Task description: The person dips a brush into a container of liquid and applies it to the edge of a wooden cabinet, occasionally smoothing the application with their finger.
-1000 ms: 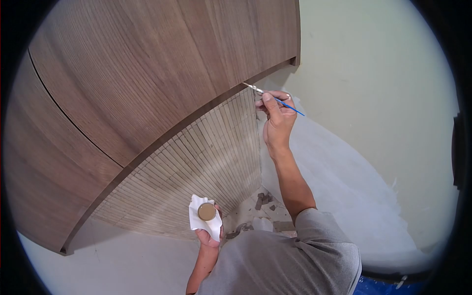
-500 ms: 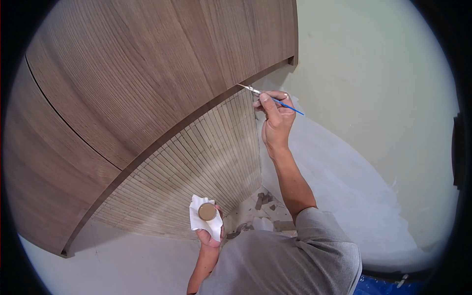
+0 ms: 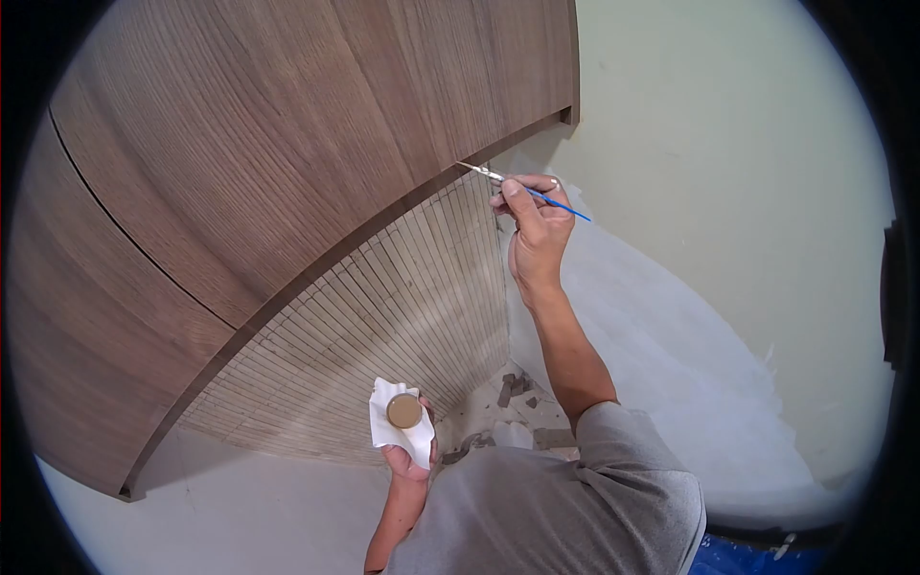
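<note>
Presently, from where I stand: right hand (image 3: 539, 225), pinched closed on a fine paintbrush (image 3: 490, 174), its tip at the lower edge of a wood-grain cabinet (image 3: 316, 115). Left hand (image 3: 409, 464), cupped round white tissue (image 3: 383, 436) and a small round pot (image 3: 403, 411), tan-brown within. Step, apparently: brushing the edge; next move calls for steady, light pressure.

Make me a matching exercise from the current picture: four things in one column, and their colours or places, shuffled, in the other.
Things:
1. Brush
2. Paper
3. Cup
4. Shirt

Descriptions:
A. Grey, at the bottom of the picture
B. White, in the left hand
C. Blue-handled, in the right hand
D. Round, brown when seen from above

Right pairs: 1-C, 2-B, 3-D, 4-A
</note>
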### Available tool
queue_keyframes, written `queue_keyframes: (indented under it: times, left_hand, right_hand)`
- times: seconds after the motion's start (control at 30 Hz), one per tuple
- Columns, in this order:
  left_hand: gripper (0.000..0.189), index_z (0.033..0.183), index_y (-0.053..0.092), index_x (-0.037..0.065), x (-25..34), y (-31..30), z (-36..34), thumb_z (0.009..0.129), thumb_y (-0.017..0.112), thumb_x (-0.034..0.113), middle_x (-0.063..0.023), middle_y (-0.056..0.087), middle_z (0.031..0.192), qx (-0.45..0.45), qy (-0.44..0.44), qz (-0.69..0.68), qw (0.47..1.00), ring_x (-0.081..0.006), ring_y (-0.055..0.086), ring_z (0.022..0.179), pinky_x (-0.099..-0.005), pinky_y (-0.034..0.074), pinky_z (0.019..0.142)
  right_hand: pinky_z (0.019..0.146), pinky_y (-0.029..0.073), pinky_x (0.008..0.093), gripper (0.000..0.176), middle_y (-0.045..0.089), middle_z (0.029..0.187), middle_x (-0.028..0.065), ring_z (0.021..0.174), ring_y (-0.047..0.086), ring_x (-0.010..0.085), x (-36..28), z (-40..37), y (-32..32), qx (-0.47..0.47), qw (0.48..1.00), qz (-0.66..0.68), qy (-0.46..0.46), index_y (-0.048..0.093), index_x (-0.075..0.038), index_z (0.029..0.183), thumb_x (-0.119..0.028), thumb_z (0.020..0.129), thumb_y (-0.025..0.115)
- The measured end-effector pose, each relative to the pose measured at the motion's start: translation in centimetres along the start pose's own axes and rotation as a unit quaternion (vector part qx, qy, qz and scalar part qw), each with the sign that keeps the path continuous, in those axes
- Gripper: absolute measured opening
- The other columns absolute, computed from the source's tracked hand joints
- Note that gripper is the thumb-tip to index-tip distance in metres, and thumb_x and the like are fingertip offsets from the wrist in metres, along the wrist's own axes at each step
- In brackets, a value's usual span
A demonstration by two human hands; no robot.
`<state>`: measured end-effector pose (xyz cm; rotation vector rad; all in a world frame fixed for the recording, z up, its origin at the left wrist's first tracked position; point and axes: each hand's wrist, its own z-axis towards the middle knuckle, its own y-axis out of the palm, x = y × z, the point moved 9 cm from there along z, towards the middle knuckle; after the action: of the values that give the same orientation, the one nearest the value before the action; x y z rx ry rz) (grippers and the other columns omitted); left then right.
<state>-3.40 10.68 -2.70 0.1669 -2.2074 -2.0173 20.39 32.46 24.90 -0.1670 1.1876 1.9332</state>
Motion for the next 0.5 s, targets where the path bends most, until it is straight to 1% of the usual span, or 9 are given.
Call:
queue_keyframes:
  times: [0.23,0.4,0.5]
  left_hand:
    - [0.043,0.135,0.058,0.015,0.2,-0.3,-0.1,0.096,0.063,0.034,-0.0118,0.062,0.132,-0.003,-0.008,-0.005,1.0,-0.0322,0.058,0.121,-0.0467,0.047,0.108]
    - [0.045,0.135,0.058,0.016,-0.6,0.8,-0.5,0.094,0.065,0.034,-0.0113,0.061,0.133,-0.038,-0.04,-0.008,0.998,-0.033,0.057,0.121,-0.0459,0.047,0.108]
    - [0.045,0.135,0.058,0.016,-0.2,0.0,-0.3,0.093,0.067,0.032,-0.0108,0.061,0.134,-0.013,-0.018,-0.012,1.0,-0.0326,0.057,0.122,-0.0455,0.047,0.108]
  right_hand:
    - [0.069,0.053,0.0291,0.016,0.07,0.091,0.0108,0.075,0.067,0.015,-0.1,0.5,-0.9,0.022,1.0,-0.014,-0.016,0.062,0.0,0.099,-0.009,0.091,0.071]
    - [0.069,0.053,0.0292,0.017,0.071,0.092,0.0121,0.075,0.067,0.0152,-0.1,0.5,-1.1,0.018,1.0,-0.001,-0.01,0.062,0.001,0.1,-0.009,0.091,0.072]
    - [0.069,0.052,0.029,0.017,0.071,0.091,0.012,0.075,0.067,0.0151,-0.3,0.4,-0.8,0.015,1.0,-0.006,-0.01,0.062,0.001,0.101,-0.01,0.091,0.072]
